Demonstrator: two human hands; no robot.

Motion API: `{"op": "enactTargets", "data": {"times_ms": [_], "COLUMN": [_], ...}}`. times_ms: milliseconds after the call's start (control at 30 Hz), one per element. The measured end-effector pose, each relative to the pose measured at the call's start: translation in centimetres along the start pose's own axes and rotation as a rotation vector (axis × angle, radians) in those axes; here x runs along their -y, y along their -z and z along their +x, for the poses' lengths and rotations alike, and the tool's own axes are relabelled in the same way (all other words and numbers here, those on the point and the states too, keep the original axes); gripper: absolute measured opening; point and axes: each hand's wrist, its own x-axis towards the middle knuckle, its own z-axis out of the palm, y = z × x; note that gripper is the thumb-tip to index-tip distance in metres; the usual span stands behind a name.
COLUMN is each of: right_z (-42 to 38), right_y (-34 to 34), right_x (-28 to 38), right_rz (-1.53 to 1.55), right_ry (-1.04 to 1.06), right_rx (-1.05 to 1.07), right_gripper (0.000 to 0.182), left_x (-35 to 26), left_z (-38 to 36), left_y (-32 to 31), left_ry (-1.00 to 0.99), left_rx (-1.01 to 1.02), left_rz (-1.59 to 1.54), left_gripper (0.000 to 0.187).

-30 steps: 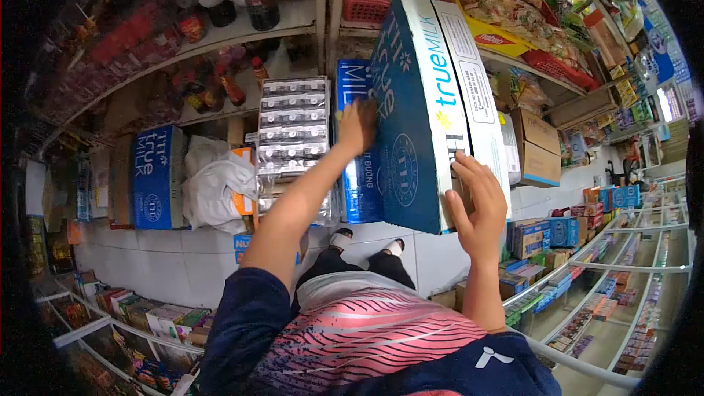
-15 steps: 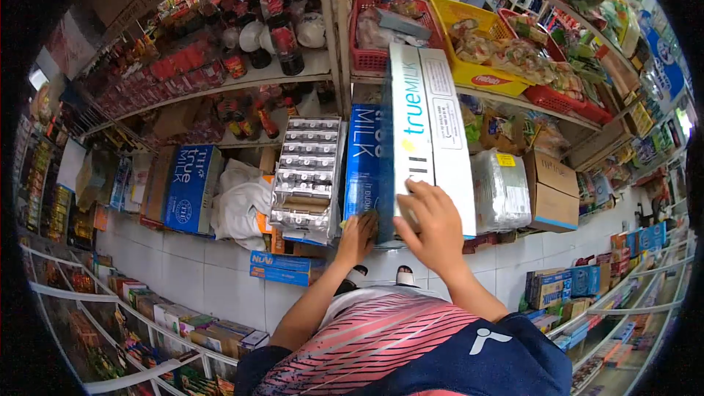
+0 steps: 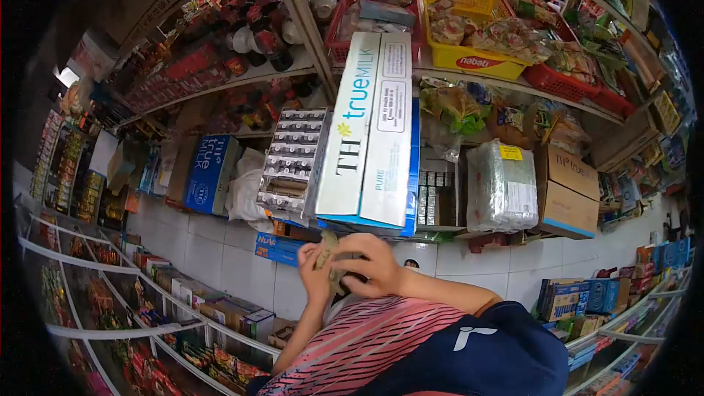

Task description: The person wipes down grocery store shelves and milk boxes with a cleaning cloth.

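Note:
Both of my hands are in front of my body, close together. My left hand (image 3: pixel 315 271) is closed on a small strip (image 3: pixel 328 251), greenish-brown, that looks like tape. My right hand (image 3: pixel 372 264) is bent around the strip's other side, its fingers against it. Just beyond them lies a long white TH true MILK carton (image 3: pixel 367 139), flaps closed, on top of a blue box (image 3: pixel 414 176). To its left stands a plastic-wrapped pack of small cartons (image 3: pixel 295 158). An open box of small cartons (image 3: pixel 438 194) shows on the right.
A wrapped silver pack (image 3: pixel 502 187) and a brown carton (image 3: pixel 568 191) stand at the right. Red (image 3: pixel 341 26) and yellow baskets (image 3: pixel 469 62) sit on the shelf above. A blue NuVi box (image 3: pixel 275 249) is low at the left. Glass-fronted shelves (image 3: pixel 169 308) curve behind me.
The white carton has shifted left onto the blue box, uncovering small cartons at its right. Both hands have left the boxes and come together at the strip. The view has turned slightly.

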Motion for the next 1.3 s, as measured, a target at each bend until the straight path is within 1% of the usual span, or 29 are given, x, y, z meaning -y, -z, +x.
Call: {"op": "enactTargets", "data": {"times_ms": [33,67,100,167,200,233,267,300,367,400,467,500,567,600,633,700,733,800,833,967,1033,1067,1133,1167,1200,1267,1300], "right_z": [-0.5,-1.2,-1.5,-1.7,-1.6,-1.3,-1.0,-1.0,-1.2,-1.3,-1.7,-2.1,-4.9,-6.9,-8.9,-12.2,-13.7,-15.6,-14.9,-3.8,1.0,1.7,2.0,1.1,-0.9,-5.1,-7.5], "right_y": [-0.1,-0.4,-0.7,-0.6,0.0,1.0,1.9,2.8,4.6,5.2,5.9,5.6,3.9,3.0,2.7,2.3,1.9,1.7,2.0,6.2,7.7,7.9,7.9,7.8,7.6,6.0,4.7], "right_x": [0.5,0.5,0.5,0.7,0.7,0.5,0.2,-0.3,-1.7,-2.4,-3.9,-5.0,-9.0,-11.6,-13.1,-14.7,-15.7,-17.6,-17.4,-12.3,-11.3,-12.4,-15.0,-16.8,-19.3,-24.0,-26.0], "right_rz": [-0.015,0.011,0.015,0.004,0.016,-0.019,-0.058,-0.054,0.088,0.088,-0.009,-0.008,-0.022,-0.017,-0.016,-0.073,-0.073,0.009,0.011,0.294,-0.021,-0.018,0.057,0.054,0.244,0.434,0.213], "right_ry": [-0.008,-0.027,-0.001,0.128,0.127,0.097,0.063,0.058,-0.051,-0.053,-0.212,-0.215,-0.202,-0.187,-0.189,-0.62,-0.625,-0.895,-0.898,-0.553,-0.321,-0.321,-0.544,-0.541,-0.733,-0.919,-0.917], "right_rx": [0.034,0.056,0.019,-0.147,-0.147,-0.291,-0.435,-0.436,-0.584,-0.587,-0.576,-0.581,-0.49,-0.445,-0.456,-0.41,-0.417,-0.37,-0.371,-0.51,-0.434,-0.429,-0.509,-0.503,-0.583,-0.659,-0.653], "right_gripper": [0.04,0.054,0.056,0.052,0.052,0.051,0.049,0.049,0.047,0.047,0.048,0.048,0.05,0.051,0.051,0.052,0.052,0.054,0.054,0.062,0.064,0.064,0.063,0.063,0.063,0.063,0.061], "left_x": [-3.4,-6.1,-8.0,-11.3,-12.5,-13.6,-14.7,-15.8,-17.2,-17.1,-15.6,-14.6,-12.6,-12.4,-12.2,-11.8,-12.0,-11.9,-11.8,-11.6,-11.6,-11.6,-11.5,-11.6,-11.6,-11.5,-11.5], "left_z": [-0.6,-1.2,-1.6,-2.1,-1.6,-1.1,-0.8,-0.3,1.0,1.6,3.2,3.9,5.0,5.2,5.3,5.4,5.4,5.5,5.5,5.4,5.5,5.5,5.5,5.6,5.5,5.5,5.5], "left_y": [0.3,0.3,-0.1,-1.5,-2.4,-3.3,-4.0,-4.4,-5.3,-5.6,-6.4,-7.0,-8.2,-8.4,-8.7,-9.1,-9.2,-9.3,-9.2,-9.3,-9.3,-9.3,-9.4,-9.4,-9.4,-9.4,-9.4], "left_ry": [-0.029,-0.056,-0.045,-0.323,-0.335,-0.344,-0.324,-0.318,-0.615,-0.615,-0.783,-0.784,-0.842,-0.988,-0.993,-1.052,-1.076,-1.084,-1.086,-1.088,-1.081,-1.079,-1.082,-1.088,-1.084,-1.082,-1.088], "left_rx": [-0.033,-0.069,-0.08,0.001,0.111,0.221,0.296,0.296,0.237,0.239,0.034,0.04,0.049,-0.044,-0.034,-0.112,-0.147,-0.143,-0.141,-0.174,-0.179,-0.182,-0.186,-0.19,-0.195,-0.196,-0.204], "left_rz": [-0.095,-0.188,-0.176,-0.245,-0.286,-0.329,-0.295,-0.292,0.146,0.147,0.499,0.502,0.652,0.615,0.619,0.59,0.612,0.616,0.626,0.646,0.649,0.65,0.649,0.643,0.639,0.648,0.644], "left_gripper": [0.03,0.033,0.033,0.032,0.035,0.04,0.05,0.05,0.045,0.045,0.042,0.042,0.039,0.032,0.032,0.03,0.031,0.031,0.031,0.032,0.032,0.032,0.032,0.032,0.032,0.033,0.033]}}
